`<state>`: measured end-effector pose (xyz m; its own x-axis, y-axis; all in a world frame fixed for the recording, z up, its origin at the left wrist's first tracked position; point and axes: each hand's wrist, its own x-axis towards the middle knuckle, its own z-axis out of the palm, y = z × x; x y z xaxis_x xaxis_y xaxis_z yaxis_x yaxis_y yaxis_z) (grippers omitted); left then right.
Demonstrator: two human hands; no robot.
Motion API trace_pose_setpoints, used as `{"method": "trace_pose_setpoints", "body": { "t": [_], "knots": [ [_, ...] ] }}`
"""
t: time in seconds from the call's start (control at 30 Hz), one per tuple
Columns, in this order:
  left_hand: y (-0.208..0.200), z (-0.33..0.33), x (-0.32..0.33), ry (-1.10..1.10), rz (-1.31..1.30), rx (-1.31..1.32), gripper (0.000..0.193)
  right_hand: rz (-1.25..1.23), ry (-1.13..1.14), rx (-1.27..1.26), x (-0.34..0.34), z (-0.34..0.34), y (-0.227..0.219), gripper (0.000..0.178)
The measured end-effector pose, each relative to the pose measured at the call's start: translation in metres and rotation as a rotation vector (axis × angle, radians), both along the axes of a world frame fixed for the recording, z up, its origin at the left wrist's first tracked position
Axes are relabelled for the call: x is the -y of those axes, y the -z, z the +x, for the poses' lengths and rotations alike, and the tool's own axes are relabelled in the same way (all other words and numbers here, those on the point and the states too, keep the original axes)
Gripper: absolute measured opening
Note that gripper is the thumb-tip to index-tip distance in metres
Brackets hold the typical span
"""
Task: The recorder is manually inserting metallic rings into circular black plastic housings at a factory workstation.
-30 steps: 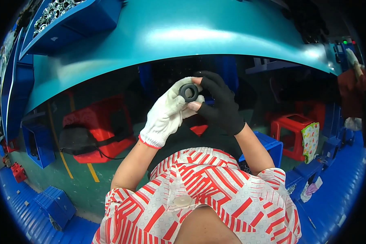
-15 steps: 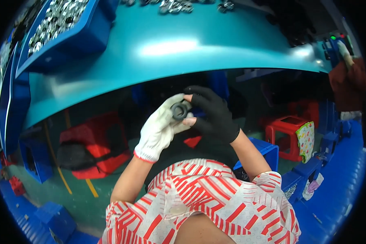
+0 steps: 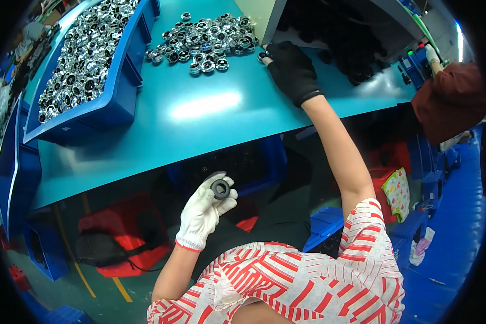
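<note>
My left hand (image 3: 202, 209), in a white knit glove, grips a black ring (image 3: 221, 189) between thumb and fingers, its open hole facing up. It is held below the front edge of the table. My right hand (image 3: 291, 73), in a black glove with bare fingertips, is stretched out over the teal table (image 3: 162, 129). Its thumb and forefinger close on a small shiny round part (image 3: 261, 56), mostly dark in this view. Just left of that hand lies a loose heap of silver round parts with black centres (image 3: 210, 40).
A blue bin (image 3: 121, 97) full of similar silver parts stands at the left. Behind my right hand rises a pale panel (image 3: 259, 19), with dark parts piled beyond it. Under the table are another blue bin (image 3: 275, 162) and red stools (image 3: 146, 237). A co-worker's sleeve (image 3: 451, 100) shows far right.
My right hand has left the black ring and reached forward onto the table beside the silver parts. The left hand has lowered slightly, still holding the ring. The view has tilted toward the table.
</note>
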<state>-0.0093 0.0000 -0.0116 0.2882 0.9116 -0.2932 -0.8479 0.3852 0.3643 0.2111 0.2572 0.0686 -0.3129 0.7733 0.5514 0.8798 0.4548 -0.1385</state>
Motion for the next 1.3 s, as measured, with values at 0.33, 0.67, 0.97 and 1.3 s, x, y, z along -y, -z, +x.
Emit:
{"method": "trace_pose_setpoints", "body": {
  "t": [0.33, 0.67, 0.97, 1.3],
  "knots": [
    [0.001, -0.009, -0.004, -0.035, 0.069, 0.131, 0.057, -0.147, -0.207, -0.067, 0.057, -0.018, -0.006, 0.019],
    [-0.011, 0.007, 0.004, -0.064, -0.004, 0.119, 0.049, -0.601, -0.567, -0.556, 0.204, -0.042, 0.024, 0.033],
    [0.0, 0.015, 0.01, -0.018, 0.002, 0.152, 0.043, -0.5, -0.493, -0.237, 0.217, -0.039, 0.039, 0.032],
    [-0.02, 0.022, 0.013, -0.063, 0.158, -0.889, 0.07, -0.521, -0.446, -0.282, 0.221, -0.048, 0.042, 0.038]
  ]
}}
